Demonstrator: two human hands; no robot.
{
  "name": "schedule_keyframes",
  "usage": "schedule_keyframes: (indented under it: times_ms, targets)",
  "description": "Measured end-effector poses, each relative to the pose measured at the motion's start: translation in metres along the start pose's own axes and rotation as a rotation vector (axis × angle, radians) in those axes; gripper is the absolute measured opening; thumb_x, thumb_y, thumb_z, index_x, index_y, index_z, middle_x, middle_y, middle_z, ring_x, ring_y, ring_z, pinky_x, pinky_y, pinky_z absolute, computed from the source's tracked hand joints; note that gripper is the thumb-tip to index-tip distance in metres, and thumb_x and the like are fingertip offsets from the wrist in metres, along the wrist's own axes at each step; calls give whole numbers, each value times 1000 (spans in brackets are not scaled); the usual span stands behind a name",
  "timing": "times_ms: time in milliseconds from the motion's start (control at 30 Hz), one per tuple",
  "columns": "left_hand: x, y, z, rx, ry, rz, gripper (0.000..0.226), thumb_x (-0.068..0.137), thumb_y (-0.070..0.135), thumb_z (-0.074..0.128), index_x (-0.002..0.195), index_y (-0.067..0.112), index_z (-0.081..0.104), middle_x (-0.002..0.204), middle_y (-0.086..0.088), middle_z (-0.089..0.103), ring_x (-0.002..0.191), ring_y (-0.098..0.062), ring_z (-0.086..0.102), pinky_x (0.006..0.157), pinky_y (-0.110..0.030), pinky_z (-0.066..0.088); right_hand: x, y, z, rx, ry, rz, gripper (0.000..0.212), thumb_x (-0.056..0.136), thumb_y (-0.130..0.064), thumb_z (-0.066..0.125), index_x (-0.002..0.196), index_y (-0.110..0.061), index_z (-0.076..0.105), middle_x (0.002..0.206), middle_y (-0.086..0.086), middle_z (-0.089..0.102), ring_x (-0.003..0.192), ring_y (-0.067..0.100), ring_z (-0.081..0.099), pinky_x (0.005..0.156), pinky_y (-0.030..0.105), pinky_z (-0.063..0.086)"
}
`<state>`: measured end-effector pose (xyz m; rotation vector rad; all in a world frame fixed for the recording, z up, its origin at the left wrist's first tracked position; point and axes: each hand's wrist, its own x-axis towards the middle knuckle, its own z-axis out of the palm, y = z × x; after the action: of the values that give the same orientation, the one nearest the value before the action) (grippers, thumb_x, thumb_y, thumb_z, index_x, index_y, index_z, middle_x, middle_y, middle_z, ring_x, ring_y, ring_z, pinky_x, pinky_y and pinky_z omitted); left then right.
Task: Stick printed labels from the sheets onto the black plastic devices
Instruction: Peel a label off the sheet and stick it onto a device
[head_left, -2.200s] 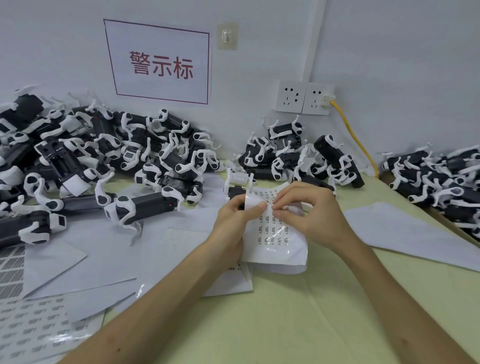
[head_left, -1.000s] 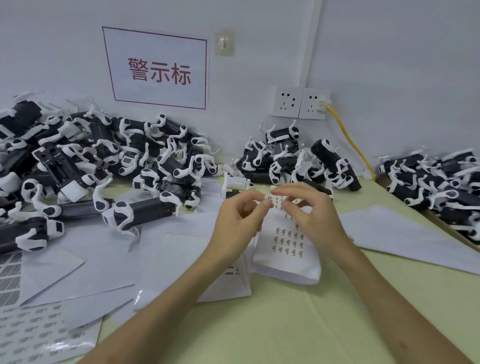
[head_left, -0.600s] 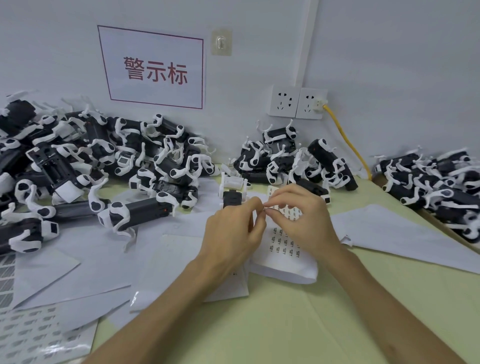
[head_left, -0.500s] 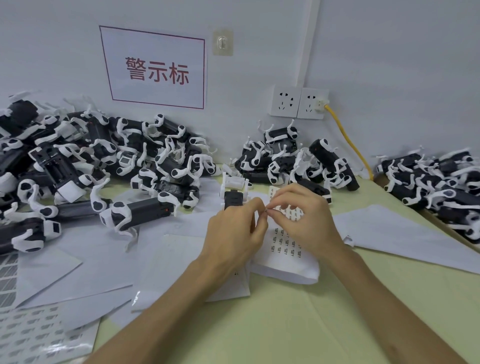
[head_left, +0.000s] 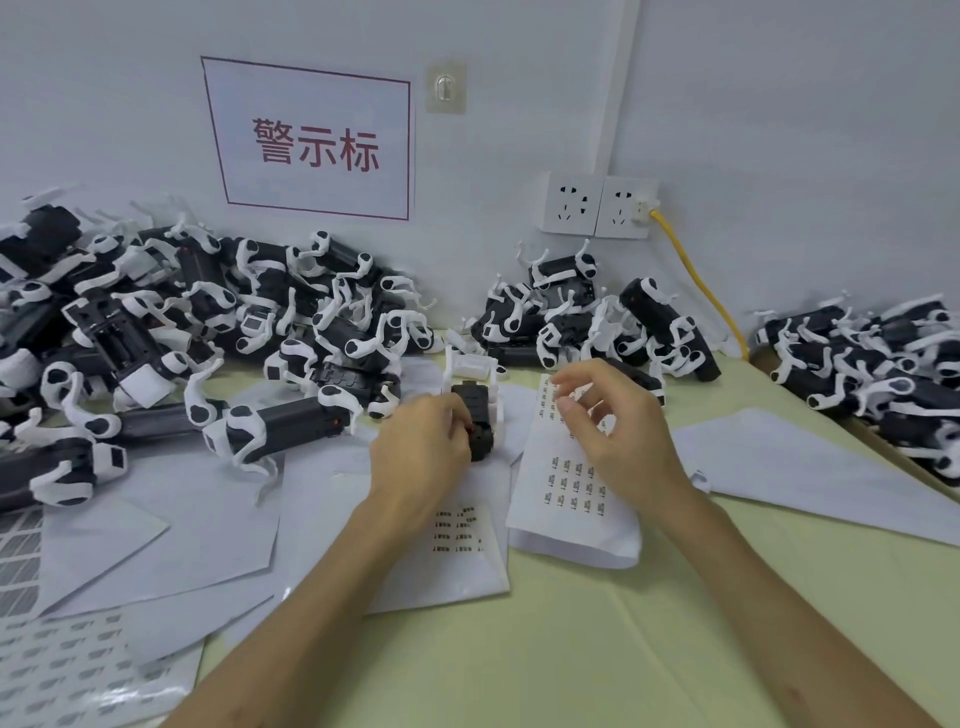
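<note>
Label sheet (head_left: 571, 535) on the table (head_left: 623, 649); right hand (head_left: 618, 441) above it, fingers loosely curled, holding nothing; left hand (head_left: 421, 452) just left of the sheet, fingers curled round the black device (head_left: 477, 415); heaped devices (head_left: 587, 322) beyond the sheet

Two hands, one lone device, three heaps past counting

One left hand (head_left: 421, 452), one right hand (head_left: 618, 431), and one lone device (head_left: 475, 415) between them. Three heaps of black devices lie on the bench (head_left: 597, 649): left heap (head_left: 182, 322), middle heap (head_left: 587, 322), right heap (head_left: 872, 364), each too tangled to count. Two small-print label sheets: right sheet (head_left: 571, 499), left sheet (head_left: 457, 525). Two wall sockets (head_left: 569, 205), one yellow cable (head_left: 696, 275), one sign (head_left: 311, 140).
</note>
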<state>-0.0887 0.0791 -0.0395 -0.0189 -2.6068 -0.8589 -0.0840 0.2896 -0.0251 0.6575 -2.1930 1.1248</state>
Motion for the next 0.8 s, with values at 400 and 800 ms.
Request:
schedule_keyframes:
  times_ms: [400,800]
  targets:
    - [-7,21,-6,-942,-131,-258,30,97,-7,53,87,7,77,92,-18,70,75,-13,69,69,-26,62,1,-3,-4,60,82,7,44,91,-26,67,132,-33,53,110,-17,65,86,13,66,77,22,52]
    - [-4,22,-13,-1229,-17,-315,30,95,-9,59,89,13,78,98,-10,74,89,-18,72,76,-21,60,-1,1,2,205,-131,255,49,100,-42,59,144,-43,37,127,-17,65,106,-2,67,84,18,50]
